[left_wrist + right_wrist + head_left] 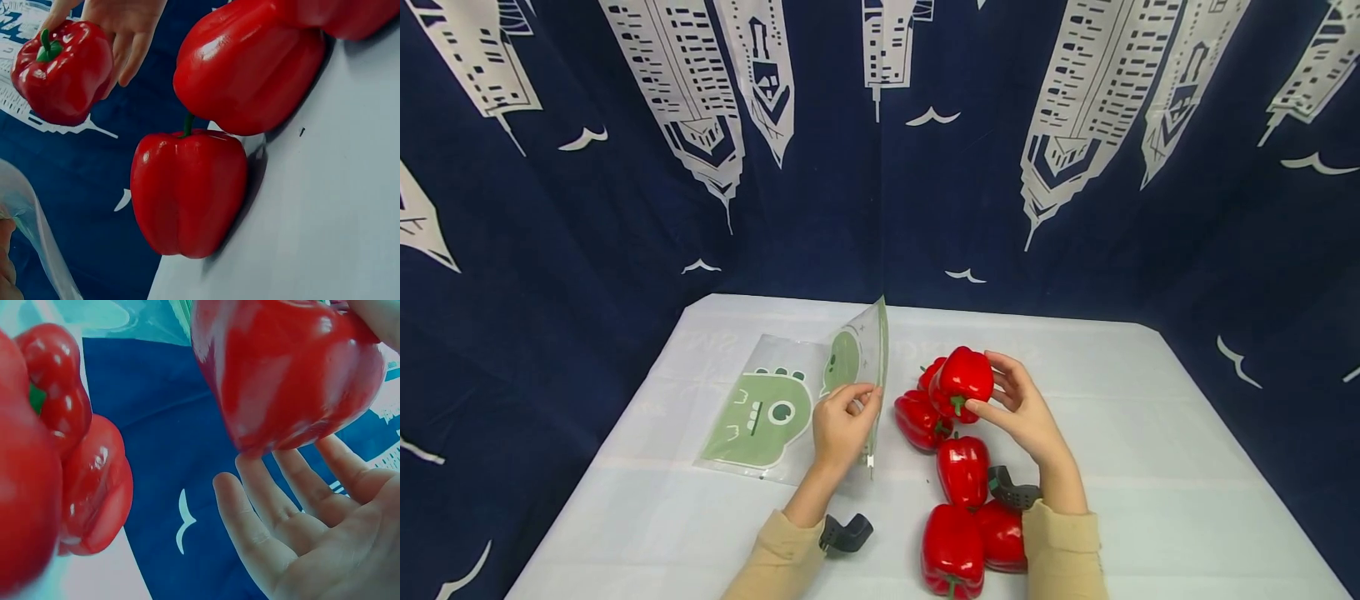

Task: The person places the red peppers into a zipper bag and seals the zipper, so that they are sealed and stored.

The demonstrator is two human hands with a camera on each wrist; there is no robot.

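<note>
In the head view my right hand (pixel 1026 408) holds a red bell pepper (pixel 962 379) with a green stem, between thumb and fingers, raised over other peppers. The same held pepper (pixel 287 375) fills the top of the right wrist view. My left hand (pixel 844 423) pinches the green zip edge of a clear plastic zip bag (pixel 857 350) and keeps that edge lifted. The bag carries a green cartoon monster print. In the left wrist view only a bit of the left hand (pixel 6 262) shows, beside the bag's clear edge (pixel 44 237).
Several more red bell peppers lie on the white table (pixel 1165 467): one pepper (pixel 922 419) under the held one, another pepper (pixel 963 471) nearer, and a front pepper (pixel 952 550) by the right forearm. A second printed bag panel (pixel 767 417) lies flat at left. A dark blue cloth (pixel 880 208) hangs behind.
</note>
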